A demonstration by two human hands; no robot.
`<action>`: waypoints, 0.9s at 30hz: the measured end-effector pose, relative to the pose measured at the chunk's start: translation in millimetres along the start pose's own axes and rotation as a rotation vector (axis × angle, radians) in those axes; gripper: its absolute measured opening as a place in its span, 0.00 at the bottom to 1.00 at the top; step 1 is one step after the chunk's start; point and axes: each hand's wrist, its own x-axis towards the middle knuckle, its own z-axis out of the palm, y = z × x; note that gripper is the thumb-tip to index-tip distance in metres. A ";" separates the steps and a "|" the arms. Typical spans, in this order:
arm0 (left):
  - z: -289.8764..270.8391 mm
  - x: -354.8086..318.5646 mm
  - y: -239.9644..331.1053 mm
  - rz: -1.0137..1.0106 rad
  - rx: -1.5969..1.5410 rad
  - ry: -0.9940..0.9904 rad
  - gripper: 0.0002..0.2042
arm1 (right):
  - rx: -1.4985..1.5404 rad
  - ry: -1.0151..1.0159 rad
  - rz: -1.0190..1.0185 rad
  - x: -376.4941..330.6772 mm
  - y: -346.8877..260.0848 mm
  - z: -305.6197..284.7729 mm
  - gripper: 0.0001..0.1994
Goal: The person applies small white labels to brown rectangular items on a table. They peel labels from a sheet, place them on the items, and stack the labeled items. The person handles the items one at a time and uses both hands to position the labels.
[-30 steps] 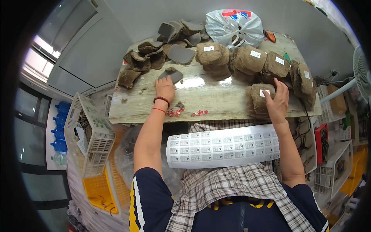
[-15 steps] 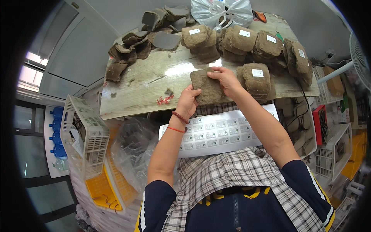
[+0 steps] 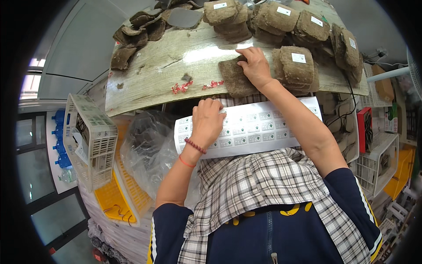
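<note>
My right hand (image 3: 257, 69) is at the upper right edge of a brown fuzzy pad (image 3: 235, 79), its thumb on the pad's face and its index finger stretched past the top edge. The pad is at the table's front edge and shows no label. My left hand (image 3: 207, 122) lies on a white sheet of printed labels (image 3: 257, 127) across my lap, fingers bent near the sheet's upper edge and thumb apart. I cannot make out anything held in it. Right of the pad stands a pile of similar pads (image 3: 295, 70) with a white label on top.
More labelled pad piles (image 3: 274, 18) line the table's back right. Unlabelled pads (image 3: 132, 37) lie at the left, near red-and-white scraps (image 3: 181, 87). A white crate (image 3: 94, 143), a yellow crate (image 3: 113, 198) and clear plastic bags (image 3: 147, 147) are left of me. A cable (image 3: 351, 97) hangs at right.
My left hand has left the pad and come down onto the label sheet. My right hand stays at the pad. A second patch of red-and-white scraps now shows on the table edge.
</note>
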 end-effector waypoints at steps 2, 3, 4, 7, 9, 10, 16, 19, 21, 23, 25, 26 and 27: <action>-7.9 -8.1 -1.8 -0.004 0.057 -0.014 0.12 | -0.090 0.185 -0.111 2.7 -18.2 -13.1 0.12; -11.7 -10.0 -4.9 -0.021 0.062 -0.028 0.12 | -0.055 0.147 -0.160 1.7 -26.1 -23.3 0.13; -16.1 -13.1 -8.0 -0.043 0.068 -0.036 0.13 | -0.017 0.107 -0.217 -0.5 -36.6 -36.7 0.13; -18.3 -17.1 -20.3 -0.128 -0.071 -0.118 0.15 | 0.181 -0.099 -0.191 -38.6 -60.0 -53.1 0.12; -14.2 -19.1 -26.8 -0.129 -0.194 -0.123 0.14 | 0.254 -0.219 -0.129 -65.4 -71.9 -61.1 0.11; -15.3 -20.0 -25.9 -0.161 -0.262 -0.134 0.13 | 0.249 -0.251 -0.101 -77.6 -77.4 -64.8 0.10; -13.1 -20.5 -21.7 -0.181 -0.447 -0.016 0.07 | 0.153 -0.294 -0.164 -97.3 -81.3 -59.3 0.08; -14.6 -19.8 -21.9 -0.206 -0.475 -0.034 0.06 | 0.125 -0.231 -0.247 -99.0 -79.4 -55.0 0.10; -12.0 -19.2 -25.4 -0.207 -0.502 -0.031 0.06 | 0.091 -0.189 -0.325 -99.7 -78.5 -53.2 0.08; -10.4 -19.8 -26.3 -0.215 -0.516 -0.029 0.05 | 0.084 -0.168 -0.343 -99.2 -79.7 -53.8 0.08; -7.9 -20.1 -28.1 -0.217 -0.531 -0.028 0.05 | 0.098 -0.160 -0.336 -98.9 -80.5 -53.3 0.07; -5.7 -20.1 -29.9 -0.215 -0.539 -0.028 0.05 | 0.116 -0.161 -0.321 -98.8 -81.1 -52.3 0.06; -4.5 -20.4 -31.0 -0.214 -0.547 -0.027 0.05 | 0.134 -0.163 -0.306 -98.8 -81.9 -51.1 0.06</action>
